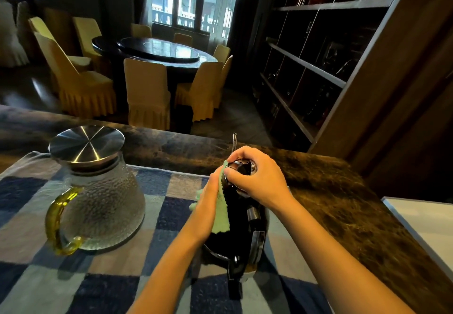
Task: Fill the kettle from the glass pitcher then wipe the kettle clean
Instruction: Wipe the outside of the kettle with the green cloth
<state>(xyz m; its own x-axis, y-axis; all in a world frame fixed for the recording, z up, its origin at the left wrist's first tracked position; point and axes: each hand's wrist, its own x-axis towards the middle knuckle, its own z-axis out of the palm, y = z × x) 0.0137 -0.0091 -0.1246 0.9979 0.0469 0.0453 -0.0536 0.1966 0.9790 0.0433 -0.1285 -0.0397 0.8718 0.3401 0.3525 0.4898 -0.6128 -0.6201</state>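
A dark kettle (pixel 241 225) with chrome trim and a thin spout stands on a blue checked cloth (pixel 103 286). My right hand (pixel 255 175) grips the kettle's lid from above. My left hand (pixel 209 206) presses a light green cloth (pixel 221 212) against the kettle's left side. To the left stands the textured glass pitcher (pixel 103 206) with a steel lid and a yellow-green handle, upright and apart from both hands.
The counter (pixel 343 203) is dark marble, with its far edge just beyond the kettle. A white surface (pixel 426 225) lies at the right edge. Beyond the counter are a round dining table (pixel 157 49) with yellow-covered chairs and a tall dark shelf unit (pixel 318 56).
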